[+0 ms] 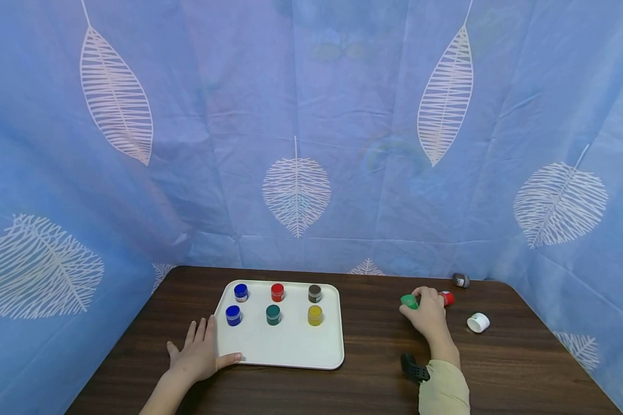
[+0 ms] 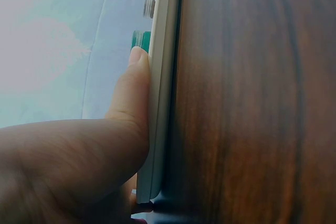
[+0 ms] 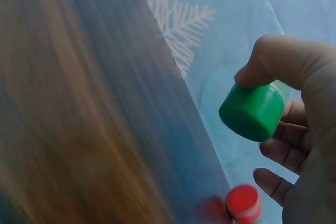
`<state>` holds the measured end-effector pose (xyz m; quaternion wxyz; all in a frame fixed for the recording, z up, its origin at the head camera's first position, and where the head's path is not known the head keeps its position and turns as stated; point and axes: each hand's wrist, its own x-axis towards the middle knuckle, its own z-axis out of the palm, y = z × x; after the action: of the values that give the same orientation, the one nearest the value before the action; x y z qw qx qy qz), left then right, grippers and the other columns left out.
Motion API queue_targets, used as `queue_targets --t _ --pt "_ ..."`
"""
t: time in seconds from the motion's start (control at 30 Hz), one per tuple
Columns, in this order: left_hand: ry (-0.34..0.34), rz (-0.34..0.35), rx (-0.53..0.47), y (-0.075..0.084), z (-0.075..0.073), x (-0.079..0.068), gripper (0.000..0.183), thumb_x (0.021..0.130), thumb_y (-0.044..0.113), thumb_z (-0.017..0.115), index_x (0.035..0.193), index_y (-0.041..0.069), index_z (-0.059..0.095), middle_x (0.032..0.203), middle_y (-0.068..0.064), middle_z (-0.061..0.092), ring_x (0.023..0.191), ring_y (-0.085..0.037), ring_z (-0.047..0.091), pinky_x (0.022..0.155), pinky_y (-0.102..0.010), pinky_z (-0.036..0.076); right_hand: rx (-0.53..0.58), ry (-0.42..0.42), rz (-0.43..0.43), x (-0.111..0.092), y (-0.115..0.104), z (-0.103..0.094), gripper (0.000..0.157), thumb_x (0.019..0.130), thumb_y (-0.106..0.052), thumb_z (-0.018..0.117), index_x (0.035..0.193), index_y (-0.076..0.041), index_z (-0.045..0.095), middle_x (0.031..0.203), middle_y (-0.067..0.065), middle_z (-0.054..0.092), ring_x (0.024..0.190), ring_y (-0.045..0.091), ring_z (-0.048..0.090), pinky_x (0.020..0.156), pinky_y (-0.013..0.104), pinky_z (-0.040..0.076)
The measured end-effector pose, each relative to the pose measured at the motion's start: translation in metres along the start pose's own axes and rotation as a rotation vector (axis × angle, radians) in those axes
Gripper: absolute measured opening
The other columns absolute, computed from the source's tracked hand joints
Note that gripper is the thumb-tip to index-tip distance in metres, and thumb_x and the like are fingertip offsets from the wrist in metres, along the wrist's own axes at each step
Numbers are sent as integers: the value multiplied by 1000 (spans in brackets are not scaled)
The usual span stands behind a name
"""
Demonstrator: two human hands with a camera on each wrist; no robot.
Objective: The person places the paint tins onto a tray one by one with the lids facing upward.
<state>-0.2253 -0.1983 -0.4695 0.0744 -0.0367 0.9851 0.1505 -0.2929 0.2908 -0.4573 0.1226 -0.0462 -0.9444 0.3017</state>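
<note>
My right hand [image 1: 428, 311] pinches a small bright green paint jar [image 3: 252, 111] between thumb and fingers, on the right side of the table. A red jar [image 1: 448, 298] lies right beside that hand. At the tray's front left corner is my left hand [image 1: 194, 354], its fingers spread along the left side and its thumb over the front rim. The white tray [image 1: 285, 351] carries two rows of jars: blue [image 1: 241, 293], red [image 1: 277, 293] and dark brown [image 1: 314, 293] behind; blue [image 1: 233, 315], dark green [image 1: 273, 314] and yellow [image 1: 315, 315] in front.
A dark grey-brown jar [image 1: 461, 280] lies near the table's back edge at the right. A white jar [image 1: 478, 323] is on its side to the right of my right hand. Behind the dark wooden table [image 1: 374, 346] hangs a blue curtain [image 1: 342, 190] with white leaf prints.
</note>
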Motion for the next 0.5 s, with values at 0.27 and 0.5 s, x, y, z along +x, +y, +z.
queue_targets --t 0.27,0.5 --pt "-6 -7 -2 1 -1 -1 134 65 87 57 152 -7 17 154 -36 21 144 -56 12 98 -86 4 -32 23 -100 2 -27 12 36 83 -25 66 109 -5 51 125 21 47 113 39 36 79 50 34" --pt "-6 -5 -4 1 -1 -1 134 66 86 58 152 -7 16 154 -36 20 144 -56 12 98 -86 4 -49 59 -208 0 -52 23 34 80 -27 67 106 -9 55 125 16 51 113 36 39 79 46 33"
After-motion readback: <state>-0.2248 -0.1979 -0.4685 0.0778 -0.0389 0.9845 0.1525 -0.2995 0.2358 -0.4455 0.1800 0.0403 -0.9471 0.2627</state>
